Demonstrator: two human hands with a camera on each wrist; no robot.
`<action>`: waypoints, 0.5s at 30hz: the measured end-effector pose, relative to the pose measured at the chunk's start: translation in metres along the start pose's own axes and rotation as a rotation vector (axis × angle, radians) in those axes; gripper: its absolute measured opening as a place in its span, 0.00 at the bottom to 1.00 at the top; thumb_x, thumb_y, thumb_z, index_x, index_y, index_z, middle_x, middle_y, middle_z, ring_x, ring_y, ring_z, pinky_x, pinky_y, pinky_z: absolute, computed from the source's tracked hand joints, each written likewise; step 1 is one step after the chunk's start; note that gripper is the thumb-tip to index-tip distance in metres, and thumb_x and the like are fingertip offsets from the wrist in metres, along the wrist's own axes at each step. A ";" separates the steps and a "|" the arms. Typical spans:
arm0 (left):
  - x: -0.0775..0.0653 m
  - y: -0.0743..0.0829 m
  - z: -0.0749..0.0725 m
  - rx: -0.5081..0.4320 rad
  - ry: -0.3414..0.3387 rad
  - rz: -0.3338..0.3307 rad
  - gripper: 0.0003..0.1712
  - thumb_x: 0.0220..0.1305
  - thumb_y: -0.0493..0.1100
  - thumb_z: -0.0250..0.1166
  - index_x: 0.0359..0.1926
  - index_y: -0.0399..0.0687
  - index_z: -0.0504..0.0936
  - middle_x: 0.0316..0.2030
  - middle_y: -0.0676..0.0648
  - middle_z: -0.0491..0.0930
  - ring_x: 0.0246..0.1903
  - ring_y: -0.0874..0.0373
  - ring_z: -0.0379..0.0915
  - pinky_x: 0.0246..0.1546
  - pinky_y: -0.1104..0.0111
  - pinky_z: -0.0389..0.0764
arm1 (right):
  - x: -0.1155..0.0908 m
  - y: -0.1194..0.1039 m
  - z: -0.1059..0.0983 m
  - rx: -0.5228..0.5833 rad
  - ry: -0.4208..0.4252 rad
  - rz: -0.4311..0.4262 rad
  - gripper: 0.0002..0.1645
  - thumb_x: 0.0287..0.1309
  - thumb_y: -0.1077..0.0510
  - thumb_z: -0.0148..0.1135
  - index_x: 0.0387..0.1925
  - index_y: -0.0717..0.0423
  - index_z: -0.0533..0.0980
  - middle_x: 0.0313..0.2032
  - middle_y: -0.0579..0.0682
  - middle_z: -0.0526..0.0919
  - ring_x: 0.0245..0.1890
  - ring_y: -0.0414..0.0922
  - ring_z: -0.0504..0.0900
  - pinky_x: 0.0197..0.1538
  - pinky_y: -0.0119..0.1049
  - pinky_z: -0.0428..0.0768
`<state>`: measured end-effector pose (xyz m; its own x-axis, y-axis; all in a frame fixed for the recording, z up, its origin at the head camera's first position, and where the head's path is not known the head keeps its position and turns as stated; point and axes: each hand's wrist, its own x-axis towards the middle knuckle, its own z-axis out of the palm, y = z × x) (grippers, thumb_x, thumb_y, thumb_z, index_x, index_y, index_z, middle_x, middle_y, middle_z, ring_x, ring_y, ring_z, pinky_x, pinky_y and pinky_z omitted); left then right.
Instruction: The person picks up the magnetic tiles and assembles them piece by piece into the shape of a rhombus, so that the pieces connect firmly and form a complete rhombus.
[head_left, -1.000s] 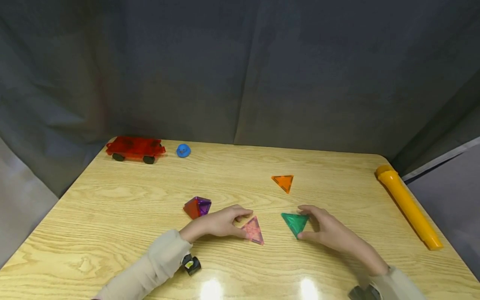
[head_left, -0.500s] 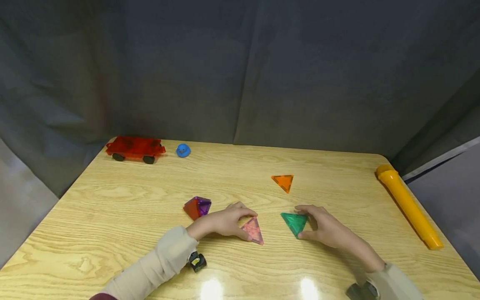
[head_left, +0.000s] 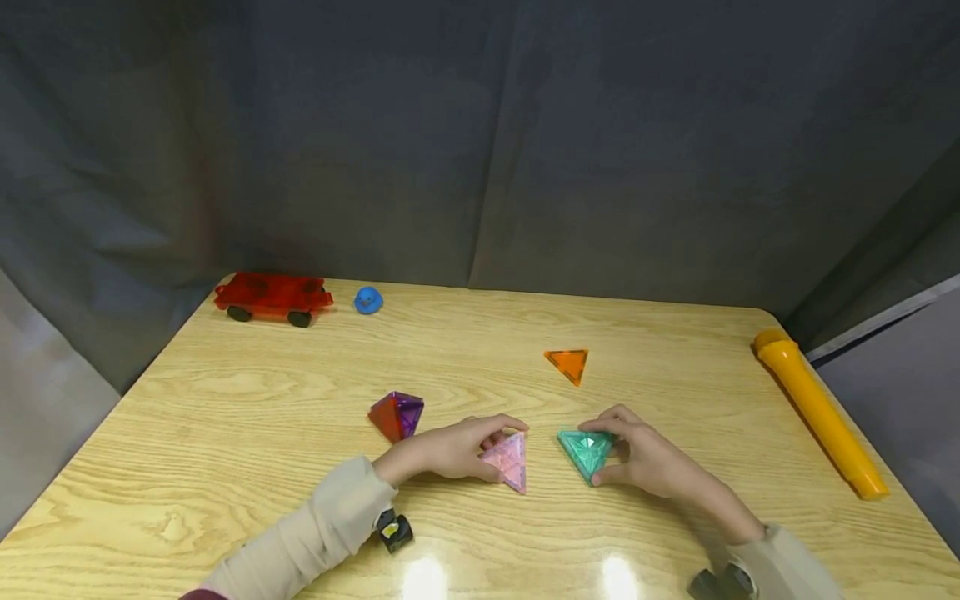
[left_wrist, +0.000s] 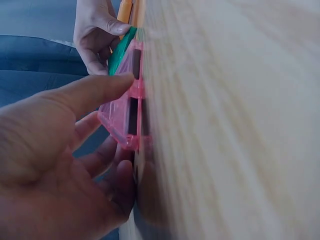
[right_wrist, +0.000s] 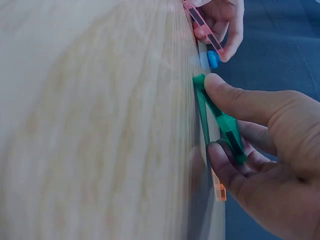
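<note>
My left hand (head_left: 453, 450) pinches a translucent pink triangular magnetic tile (head_left: 512, 463) between thumb and fingers. Seen from the left wrist, the pink tile (left_wrist: 120, 112) leans off the wood, dark magnet strips along its edge. A hand's width to the right, my right hand (head_left: 652, 458) grips a green triangular magnetic tile (head_left: 587, 452) by its right side. In the right wrist view the green tile (right_wrist: 222, 120) is tilted, its fingered edge raised and one corner close to the table. The two tiles are apart, with bare wood between them.
Behind the left forearm sits a red and purple piece built of triangles (head_left: 397, 415). An orange triangular tile (head_left: 567, 365) lies beyond the hands. At the back left are a red wheeled car base (head_left: 273, 293) and a blue duck (head_left: 368, 300); a yellow tube (head_left: 821, 412) lies along the right edge.
Both tiles, flat-looking earlier, are now tipped up. The left hand has moved slightly right and curled round the pink tile; the right hand has closed on the green one.
</note>
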<state>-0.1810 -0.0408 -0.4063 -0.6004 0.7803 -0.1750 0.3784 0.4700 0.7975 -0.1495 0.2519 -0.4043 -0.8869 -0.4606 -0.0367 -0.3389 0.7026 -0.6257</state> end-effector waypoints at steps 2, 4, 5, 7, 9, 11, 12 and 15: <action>0.000 0.000 0.000 0.009 -0.003 0.010 0.38 0.58 0.35 0.68 0.68 0.48 0.63 0.51 0.44 0.72 0.45 0.59 0.68 0.44 0.73 0.71 | 0.000 -0.001 0.001 0.031 -0.008 0.008 0.37 0.40 0.54 0.77 0.56 0.58 0.74 0.48 0.54 0.72 0.39 0.42 0.72 0.39 0.30 0.75; 0.001 0.000 0.001 0.016 -0.002 0.015 0.39 0.58 0.36 0.68 0.69 0.49 0.63 0.51 0.44 0.73 0.45 0.60 0.68 0.44 0.73 0.71 | 0.001 -0.001 0.002 0.060 -0.017 0.017 0.38 0.40 0.54 0.77 0.56 0.59 0.73 0.45 0.53 0.74 0.35 0.40 0.72 0.35 0.29 0.75; 0.001 0.000 0.002 0.018 -0.001 0.022 0.38 0.58 0.36 0.68 0.69 0.48 0.63 0.50 0.44 0.73 0.45 0.60 0.69 0.44 0.73 0.71 | 0.001 -0.001 0.003 0.066 -0.018 0.020 0.38 0.40 0.54 0.77 0.56 0.59 0.73 0.44 0.53 0.74 0.33 0.40 0.71 0.34 0.29 0.74; 0.002 0.000 0.003 0.018 0.007 0.022 0.39 0.58 0.37 0.68 0.69 0.48 0.63 0.49 0.45 0.74 0.44 0.61 0.69 0.44 0.74 0.72 | 0.002 -0.002 0.005 0.087 -0.023 0.025 0.38 0.41 0.54 0.76 0.56 0.58 0.72 0.40 0.51 0.75 0.32 0.40 0.71 0.32 0.29 0.74; 0.002 0.001 0.004 0.016 0.018 0.021 0.39 0.57 0.38 0.69 0.68 0.47 0.64 0.47 0.46 0.75 0.43 0.62 0.69 0.44 0.74 0.71 | 0.003 -0.003 0.006 0.111 -0.027 0.032 0.38 0.41 0.54 0.76 0.55 0.58 0.71 0.37 0.50 0.74 0.30 0.40 0.70 0.31 0.29 0.73; 0.003 0.002 0.004 0.013 0.028 0.025 0.39 0.57 0.38 0.69 0.68 0.45 0.64 0.45 0.46 0.76 0.41 0.63 0.70 0.43 0.74 0.72 | 0.004 -0.005 0.008 0.123 -0.029 0.035 0.37 0.41 0.54 0.76 0.55 0.57 0.71 0.36 0.49 0.74 0.30 0.40 0.70 0.31 0.29 0.72; 0.003 0.002 0.005 0.009 0.031 0.023 0.39 0.57 0.38 0.69 0.68 0.45 0.64 0.44 0.46 0.77 0.40 0.63 0.70 0.43 0.75 0.72 | 0.004 -0.006 0.009 0.132 -0.030 0.035 0.37 0.41 0.54 0.76 0.55 0.57 0.71 0.36 0.49 0.74 0.29 0.40 0.70 0.30 0.29 0.72; 0.004 0.003 0.007 0.009 0.036 0.029 0.39 0.57 0.38 0.70 0.68 0.42 0.64 0.44 0.45 0.78 0.40 0.63 0.71 0.42 0.75 0.72 | 0.005 -0.009 0.012 0.146 -0.031 0.037 0.37 0.40 0.54 0.77 0.53 0.58 0.71 0.35 0.50 0.75 0.28 0.40 0.70 0.30 0.29 0.72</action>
<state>-0.1777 -0.0330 -0.4082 -0.6139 0.7785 -0.1307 0.4021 0.4509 0.7969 -0.1469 0.2373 -0.4079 -0.8871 -0.4539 -0.0840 -0.2554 0.6342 -0.7298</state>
